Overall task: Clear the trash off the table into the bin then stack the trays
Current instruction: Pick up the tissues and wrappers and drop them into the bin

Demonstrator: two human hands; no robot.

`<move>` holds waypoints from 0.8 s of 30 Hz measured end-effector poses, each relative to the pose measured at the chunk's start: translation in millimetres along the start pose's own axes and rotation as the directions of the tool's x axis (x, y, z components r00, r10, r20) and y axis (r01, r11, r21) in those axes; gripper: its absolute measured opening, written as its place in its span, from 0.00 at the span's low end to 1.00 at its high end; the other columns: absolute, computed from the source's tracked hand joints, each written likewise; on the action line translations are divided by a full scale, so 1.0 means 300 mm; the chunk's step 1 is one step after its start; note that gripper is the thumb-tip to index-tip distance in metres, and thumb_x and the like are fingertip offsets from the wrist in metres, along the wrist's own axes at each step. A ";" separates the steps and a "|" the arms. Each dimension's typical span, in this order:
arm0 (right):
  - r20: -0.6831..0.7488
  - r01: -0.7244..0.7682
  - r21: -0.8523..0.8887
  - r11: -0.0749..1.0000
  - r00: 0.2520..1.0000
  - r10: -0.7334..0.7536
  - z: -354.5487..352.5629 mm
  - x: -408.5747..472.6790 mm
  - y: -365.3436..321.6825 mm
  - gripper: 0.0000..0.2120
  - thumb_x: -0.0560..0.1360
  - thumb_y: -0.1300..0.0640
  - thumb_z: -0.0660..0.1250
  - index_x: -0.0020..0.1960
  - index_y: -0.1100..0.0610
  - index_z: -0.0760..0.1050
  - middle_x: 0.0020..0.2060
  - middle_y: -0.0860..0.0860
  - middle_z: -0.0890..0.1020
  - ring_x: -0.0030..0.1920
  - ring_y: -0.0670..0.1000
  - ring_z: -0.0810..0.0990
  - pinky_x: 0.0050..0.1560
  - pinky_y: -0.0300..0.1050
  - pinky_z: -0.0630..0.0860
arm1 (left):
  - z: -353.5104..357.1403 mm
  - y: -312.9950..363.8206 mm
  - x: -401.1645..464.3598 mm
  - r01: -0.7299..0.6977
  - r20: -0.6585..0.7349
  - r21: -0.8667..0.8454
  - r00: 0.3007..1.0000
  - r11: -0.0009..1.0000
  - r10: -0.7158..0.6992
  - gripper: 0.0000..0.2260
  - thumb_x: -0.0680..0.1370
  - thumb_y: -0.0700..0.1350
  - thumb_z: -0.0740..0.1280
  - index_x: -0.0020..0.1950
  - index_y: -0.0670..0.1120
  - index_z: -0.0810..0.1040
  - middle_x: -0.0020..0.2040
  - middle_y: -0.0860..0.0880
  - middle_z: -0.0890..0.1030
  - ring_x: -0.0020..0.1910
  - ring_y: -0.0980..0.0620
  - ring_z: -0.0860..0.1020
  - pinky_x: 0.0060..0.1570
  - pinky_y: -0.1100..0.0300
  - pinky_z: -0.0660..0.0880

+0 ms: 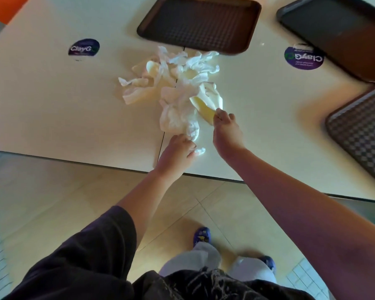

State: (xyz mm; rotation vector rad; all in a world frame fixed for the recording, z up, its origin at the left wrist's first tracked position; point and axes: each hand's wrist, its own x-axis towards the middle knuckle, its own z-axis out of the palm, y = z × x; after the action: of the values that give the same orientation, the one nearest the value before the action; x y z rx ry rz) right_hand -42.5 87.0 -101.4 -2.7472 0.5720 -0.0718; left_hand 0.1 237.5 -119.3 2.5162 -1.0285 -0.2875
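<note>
Left hand point(178, 151) seemingly curls round crumpled napkins point(178, 113); right hand point(225, 126) pinches a yellowish wrapper point(206, 105).

Looking down at a cream table point(52, 105) with a messy pile of crumpled napkins point(178, 87) in the middle. Left hand point(178, 150) is curled on the near end of the pile, right by a small loose scrap point(200, 150). Right hand point(225, 126) pinches a yellowish wrapper point(208, 100) at the pile's right edge. Three trays sit around it: a brown tray point(199, 22) just past the pile, a dark tray point(338, 29) at far right, and a checkered tray point(364, 133) on the right edge. Two round purple stickers point(83, 48) on the tabletop, one on each side. Blue shoes point(201, 236) on the tile floor below.
</note>
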 end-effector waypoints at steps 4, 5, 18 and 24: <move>-0.100 0.003 0.039 0.999 0.995 0.001 -0.038 -0.019 0.035 0.19 0.70 0.76 0.54 0.59 0.69 0.71 0.64 0.59 0.70 0.56 0.61 0.70 0.42 0.50 0.73 | -0.013 0.025 0.005 -0.022 -0.103 -0.103 0.995 0.994 0.012 0.09 0.74 0.35 0.65 0.53 0.39 0.80 0.54 0.43 0.76 0.56 0.46 0.73 0.52 0.59 0.71; -0.128 0.003 0.056 0.998 0.992 0.004 -0.047 -0.028 0.047 0.19 0.70 0.76 0.54 0.58 0.69 0.71 0.63 0.60 0.71 0.55 0.61 0.71 0.41 0.51 0.72 | -0.018 0.040 0.012 -0.039 -0.131 -0.127 0.991 0.991 0.023 0.10 0.74 0.34 0.64 0.53 0.39 0.80 0.53 0.43 0.77 0.55 0.46 0.74 0.52 0.60 0.71; -0.308 -0.048 0.132 0.990 0.947 0.087 -0.188 -0.169 0.303 0.17 0.66 0.79 0.57 0.53 0.72 0.72 0.54 0.65 0.74 0.48 0.64 0.74 0.38 0.53 0.76 | -0.202 0.393 0.238 -0.461 -0.618 -0.140 0.732 0.877 0.286 0.11 0.70 0.29 0.63 0.50 0.35 0.79 0.49 0.36 0.76 0.51 0.52 0.72 0.53 0.68 0.71; -0.375 -0.086 0.111 0.990 0.919 0.122 -0.316 -0.273 0.430 0.16 0.70 0.76 0.57 0.57 0.71 0.71 0.55 0.64 0.74 0.48 0.64 0.74 0.41 0.54 0.76 | -0.127 0.610 0.248 -0.514 -0.467 -0.225 0.802 0.828 0.371 0.06 0.74 0.34 0.66 0.48 0.34 0.72 0.62 0.36 0.74 0.64 0.44 0.72 0.60 0.63 0.70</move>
State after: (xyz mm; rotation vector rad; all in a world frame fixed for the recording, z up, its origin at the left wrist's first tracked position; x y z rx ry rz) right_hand -177.7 -21.4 -53.2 -2.6172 0.7934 -0.6033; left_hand -48.3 77.8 -7.1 1.8340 -1.2341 0.1839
